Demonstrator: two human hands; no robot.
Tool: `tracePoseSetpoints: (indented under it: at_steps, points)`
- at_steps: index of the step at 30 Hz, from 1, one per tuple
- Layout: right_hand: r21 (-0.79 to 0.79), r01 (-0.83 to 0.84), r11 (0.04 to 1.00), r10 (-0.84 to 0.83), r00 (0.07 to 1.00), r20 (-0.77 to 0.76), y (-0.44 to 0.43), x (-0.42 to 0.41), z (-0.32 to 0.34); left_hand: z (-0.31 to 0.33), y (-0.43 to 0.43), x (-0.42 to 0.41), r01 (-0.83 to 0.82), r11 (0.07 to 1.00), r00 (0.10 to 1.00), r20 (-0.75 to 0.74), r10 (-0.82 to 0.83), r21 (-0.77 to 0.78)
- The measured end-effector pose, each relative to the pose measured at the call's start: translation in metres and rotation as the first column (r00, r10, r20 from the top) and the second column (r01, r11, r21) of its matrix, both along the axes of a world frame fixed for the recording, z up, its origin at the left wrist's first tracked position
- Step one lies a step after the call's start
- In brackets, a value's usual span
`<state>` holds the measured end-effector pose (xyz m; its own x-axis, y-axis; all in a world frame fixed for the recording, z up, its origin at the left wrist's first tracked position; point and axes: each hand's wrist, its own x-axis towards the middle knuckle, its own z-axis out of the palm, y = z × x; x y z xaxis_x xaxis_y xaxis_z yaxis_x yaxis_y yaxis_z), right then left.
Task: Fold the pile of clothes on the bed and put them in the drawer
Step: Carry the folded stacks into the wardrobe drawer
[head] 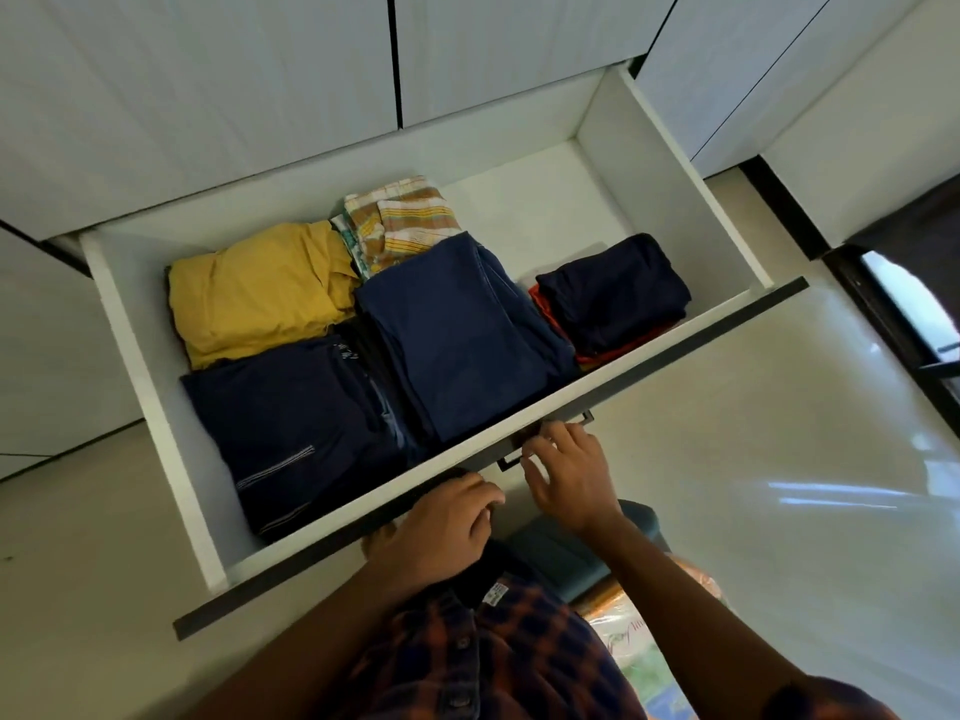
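R. hand (566,478): fingers curled round handle (508,462) on drawer (675,200) front. L. hand (441,522): fingers bent at front's top edge; grip can't be told. Drawer pulled out w/ folded clothes inside: yellow top (260,293), striped cloth (405,215), jeans (457,335), navy shirt (280,418), dark stack (618,293) at right.

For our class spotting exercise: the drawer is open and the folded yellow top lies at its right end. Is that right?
No. The head view shows the yellow top at the left end of the open drawer.
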<state>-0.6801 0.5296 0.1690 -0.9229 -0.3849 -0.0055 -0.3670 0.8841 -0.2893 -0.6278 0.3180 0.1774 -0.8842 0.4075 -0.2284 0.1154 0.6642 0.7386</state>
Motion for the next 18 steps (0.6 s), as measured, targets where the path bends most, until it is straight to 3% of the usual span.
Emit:
tracePoseSetpoints:
  at_steps: [7, 13, 18]
  points:
    - [0.036, -0.167, 0.985, 0.165, 0.985, 0.047, 0.03, -0.008, -0.016, -0.005, 0.054, -0.02, 0.018, 0.985, 0.996, 0.087, -0.003, -0.174]
    - [0.27, -0.236, 0.933, 0.095, 0.889, 0.448, 0.069, -0.008, -0.046, -0.029, 0.092, -0.026, 0.192, 0.862, 0.975, 0.188, -0.115, -0.469]
    - [0.353, -0.316, 0.881, 0.095, 0.847, 0.522, 0.08, -0.012, -0.059, -0.04, 0.099, -0.024, 0.227, 0.826, 0.954, 0.289, -0.082, -0.516]
